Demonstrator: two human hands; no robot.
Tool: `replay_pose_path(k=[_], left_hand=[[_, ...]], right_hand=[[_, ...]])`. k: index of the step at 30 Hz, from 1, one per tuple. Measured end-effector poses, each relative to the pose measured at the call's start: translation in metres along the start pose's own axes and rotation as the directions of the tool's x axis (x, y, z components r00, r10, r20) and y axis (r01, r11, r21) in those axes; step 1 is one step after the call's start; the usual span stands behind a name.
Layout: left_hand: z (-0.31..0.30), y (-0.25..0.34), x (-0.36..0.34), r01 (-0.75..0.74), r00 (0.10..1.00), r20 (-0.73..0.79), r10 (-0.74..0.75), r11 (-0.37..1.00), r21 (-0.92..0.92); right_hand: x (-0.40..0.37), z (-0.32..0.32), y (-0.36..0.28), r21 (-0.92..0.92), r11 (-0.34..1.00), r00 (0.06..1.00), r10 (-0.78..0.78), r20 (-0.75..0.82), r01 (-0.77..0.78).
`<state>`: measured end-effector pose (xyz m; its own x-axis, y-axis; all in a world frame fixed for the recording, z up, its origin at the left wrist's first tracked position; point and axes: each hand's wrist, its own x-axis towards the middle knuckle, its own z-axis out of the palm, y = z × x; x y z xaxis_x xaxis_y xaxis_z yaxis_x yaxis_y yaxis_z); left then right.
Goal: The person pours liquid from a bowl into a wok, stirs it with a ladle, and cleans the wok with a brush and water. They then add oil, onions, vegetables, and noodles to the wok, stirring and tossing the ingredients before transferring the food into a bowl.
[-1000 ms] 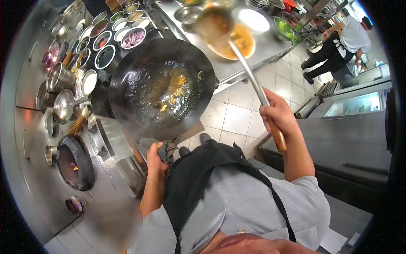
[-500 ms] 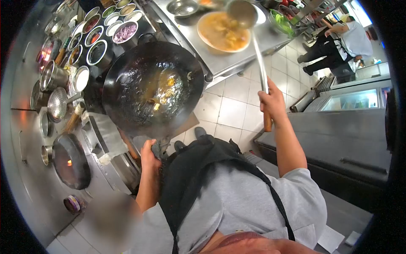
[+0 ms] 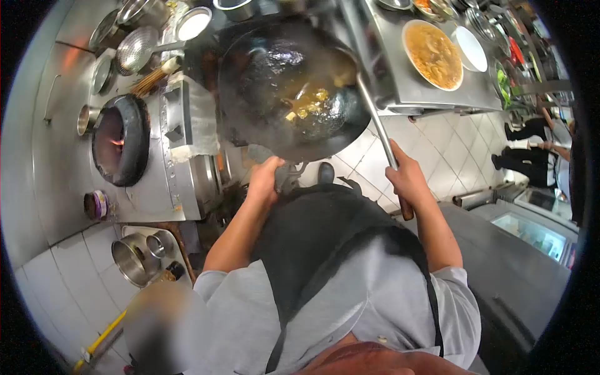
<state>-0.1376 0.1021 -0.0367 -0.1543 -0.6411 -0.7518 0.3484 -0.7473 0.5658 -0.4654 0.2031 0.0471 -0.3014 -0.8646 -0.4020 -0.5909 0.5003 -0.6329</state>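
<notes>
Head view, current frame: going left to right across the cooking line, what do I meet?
Lit burner ring → wok, gripped by the left hand → ladle, held by the right hand → dish of orange soup → white plate.

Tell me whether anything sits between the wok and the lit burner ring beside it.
Only low things: a pale cloth draped over the edge of the stove lies between the wok, held at its handle by the left hand, and the burner ring. Nothing tall stands there.
</notes>
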Motion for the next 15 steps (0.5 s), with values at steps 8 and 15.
replay_pose_path(k=[8,15], left_hand=[[-0.043,-0.019,0.060,0.042,0.992,-0.126,-0.006,0.957,0.287],[-0.089,-0.031,0.024,0.002,0.989,-0.146,0.014,0.994,0.110]], right_hand=[[0.049,0.070,-0.040,0.391,0.820,0.741,0.058,0.669,-0.418],[0.034,0.060,-0.059,0.534,0.562,0.554,-0.155,0.818,-0.632]])
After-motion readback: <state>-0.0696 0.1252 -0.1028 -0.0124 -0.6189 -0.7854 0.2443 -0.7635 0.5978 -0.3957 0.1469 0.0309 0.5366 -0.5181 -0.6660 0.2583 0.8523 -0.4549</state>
